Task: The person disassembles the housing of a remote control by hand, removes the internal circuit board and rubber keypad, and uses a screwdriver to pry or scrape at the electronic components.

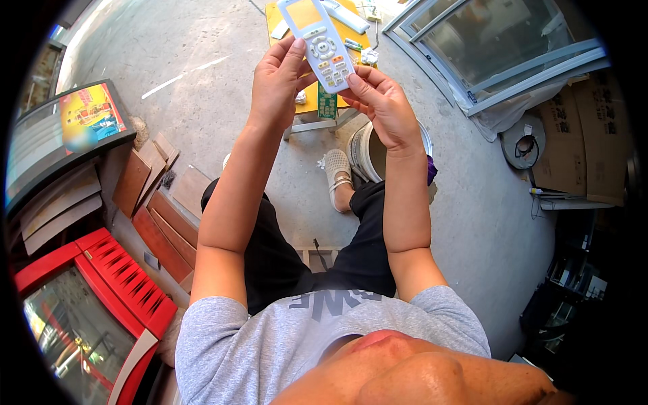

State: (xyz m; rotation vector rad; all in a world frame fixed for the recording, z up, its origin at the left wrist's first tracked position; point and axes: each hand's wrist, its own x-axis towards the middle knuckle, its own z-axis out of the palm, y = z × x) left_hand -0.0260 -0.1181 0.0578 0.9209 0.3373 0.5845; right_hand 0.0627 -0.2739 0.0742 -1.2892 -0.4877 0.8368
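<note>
I've got the white remote control point(320, 42) up in front of me w/ both hands, button side facing me, over the yellow table point(282, 27). My left hand point(278, 82) is curled round its left edge, thumb on the face; my right hand point(383, 102) pinches the lower end btwn thumb & fingers. Looks light, stiff plastic, smooth so prob a bit slippery; best held by the long edges. Green circuit board point(327, 104) sits just behind it, white bucket point(368, 150) near my sandalled foot point(338, 172).
</note>
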